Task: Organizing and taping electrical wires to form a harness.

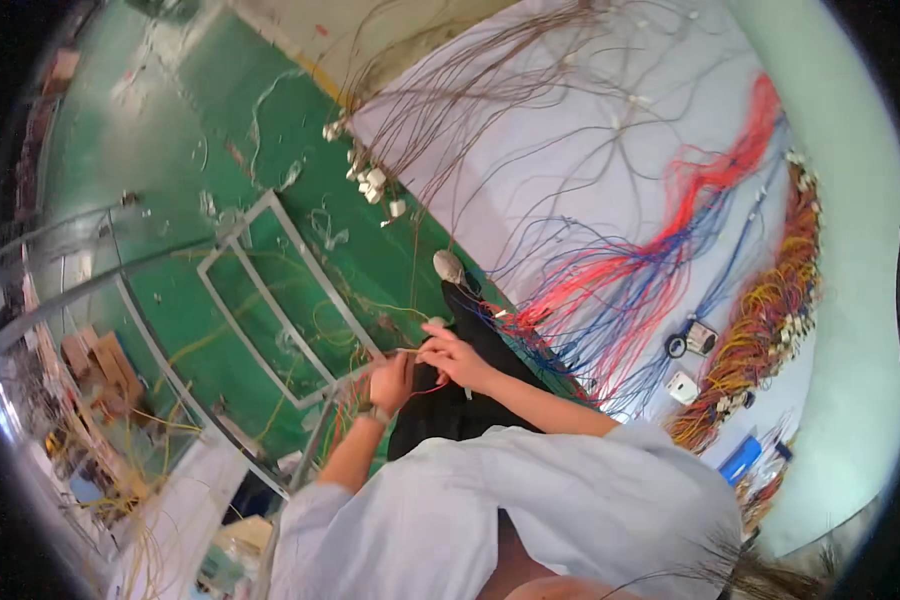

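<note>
Beside the metal frame (323, 276), steady yellow wire (411, 351) grasped in left hand (391, 382), avoiding snags; cannot tell grip of right hand (452, 360).

The left hand (392, 382) and right hand (454, 360) meet, apparently at a thin yellow wire (411, 351).

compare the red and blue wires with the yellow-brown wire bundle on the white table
The red and blue wires fan out loosely; the yellow-brown wire bundle is densely packed. The red and blue wires lie nearer the person's legs; the yellow-brown wire bundle lies farther right. Both rest on the white table.
</note>
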`<state>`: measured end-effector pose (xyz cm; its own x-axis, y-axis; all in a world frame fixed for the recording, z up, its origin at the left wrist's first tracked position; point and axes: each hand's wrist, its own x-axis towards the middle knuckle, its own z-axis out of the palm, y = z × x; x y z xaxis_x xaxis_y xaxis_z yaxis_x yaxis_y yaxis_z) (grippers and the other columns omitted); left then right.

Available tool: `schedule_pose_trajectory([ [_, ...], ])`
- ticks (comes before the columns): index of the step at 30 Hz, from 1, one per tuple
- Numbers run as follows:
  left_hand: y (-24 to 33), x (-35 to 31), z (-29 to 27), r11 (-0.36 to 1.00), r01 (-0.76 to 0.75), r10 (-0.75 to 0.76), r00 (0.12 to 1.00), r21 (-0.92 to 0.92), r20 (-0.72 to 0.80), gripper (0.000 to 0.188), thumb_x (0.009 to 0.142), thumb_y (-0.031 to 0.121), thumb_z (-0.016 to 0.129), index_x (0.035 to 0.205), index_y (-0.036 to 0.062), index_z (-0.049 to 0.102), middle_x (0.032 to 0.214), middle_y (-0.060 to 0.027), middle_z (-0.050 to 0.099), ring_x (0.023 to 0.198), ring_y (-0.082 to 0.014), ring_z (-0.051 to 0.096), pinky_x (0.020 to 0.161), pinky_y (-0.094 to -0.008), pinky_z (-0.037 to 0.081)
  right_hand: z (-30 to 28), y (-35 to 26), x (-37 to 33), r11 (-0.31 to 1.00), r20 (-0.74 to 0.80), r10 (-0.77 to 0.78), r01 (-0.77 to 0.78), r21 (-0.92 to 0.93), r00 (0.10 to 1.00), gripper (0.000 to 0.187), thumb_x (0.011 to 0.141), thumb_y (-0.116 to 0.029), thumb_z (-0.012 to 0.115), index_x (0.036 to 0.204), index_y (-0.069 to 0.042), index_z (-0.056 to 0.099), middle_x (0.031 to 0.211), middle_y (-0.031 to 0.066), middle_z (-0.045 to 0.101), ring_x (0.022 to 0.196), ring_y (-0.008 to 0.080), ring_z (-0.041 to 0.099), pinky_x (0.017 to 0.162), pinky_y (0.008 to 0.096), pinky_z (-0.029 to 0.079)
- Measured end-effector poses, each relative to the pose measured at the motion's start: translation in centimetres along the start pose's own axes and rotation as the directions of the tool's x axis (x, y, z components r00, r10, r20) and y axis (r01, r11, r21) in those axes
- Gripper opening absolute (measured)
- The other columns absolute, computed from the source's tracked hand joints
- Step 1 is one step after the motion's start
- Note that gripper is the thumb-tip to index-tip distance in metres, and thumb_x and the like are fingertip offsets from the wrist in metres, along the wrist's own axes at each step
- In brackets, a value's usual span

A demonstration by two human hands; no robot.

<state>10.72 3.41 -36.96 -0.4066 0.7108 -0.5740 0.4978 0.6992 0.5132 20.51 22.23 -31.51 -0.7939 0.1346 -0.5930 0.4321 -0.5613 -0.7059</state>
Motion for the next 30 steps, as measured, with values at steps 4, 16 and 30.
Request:
schedule_pose_trajectory([
  [4, 6.1, -6.8, -9.2, 0.985, -0.114, 0.084, 0.974, -0.131, -0.21, 0.019, 0.09, 0.021, 0.055, 0.079, 0.0058, 0.054, 0.074, -0.0184, 0.061, 0.068, -0.0384, 0.059, 0.058, -0.0465, 0.046, 2.2, -6.2, 1.7, 0.945, 0.185, -0.002, -0.059, 0.322, 0.983, 0.019, 0.093, -0.025, 0.056, 0.093, -0.007, 0.06, 0.083, 0.0018, 0.063, 0.053, 0.0074, 0.055, 0.051, 0.0233, 0.049],
  [16, -12.1, -24.1, -25.4, 0.56, -0.485, -0.493, 0.456, -0.672, -0.741, 0.023, 0.097, 0.022, 0.046, 0.083, 0.0054, 0.054, 0.083, -0.0043, 0.054, 0.082, -0.0148, 0.054, 0.077, -0.0319, 0.046, -9.0, -23.1, -4.8, 0.673, -0.65, -0.299, 0.637, 0.376, 0.699, 0.016, 0.089, -0.018, 0.056, 0.092, -0.003, 0.06, 0.06, -0.0031, 0.044, 0.044, 0.0065, 0.034, 0.041, 0.022, 0.027],
  [30, -0.2, -15.9, -21.2, 0.795, -0.427, 0.294, 0.892, -0.43, -0.342, 0.025, 0.096, 0.021, 0.049, 0.087, 0.0013, 0.062, 0.066, 0.0025, 0.048, 0.062, -0.0058, 0.042, 0.054, -0.0241, 0.032, 21.0, -13.1, -17.0, 0.836, 0.179, -0.387, 0.426, -0.346, 0.904, 0.021, 0.09, -0.026, 0.057, 0.086, -0.006, 0.064, 0.068, -0.0013, 0.055, 0.056, 0.0072, 0.051, 0.049, 0.0246, 0.043],
])
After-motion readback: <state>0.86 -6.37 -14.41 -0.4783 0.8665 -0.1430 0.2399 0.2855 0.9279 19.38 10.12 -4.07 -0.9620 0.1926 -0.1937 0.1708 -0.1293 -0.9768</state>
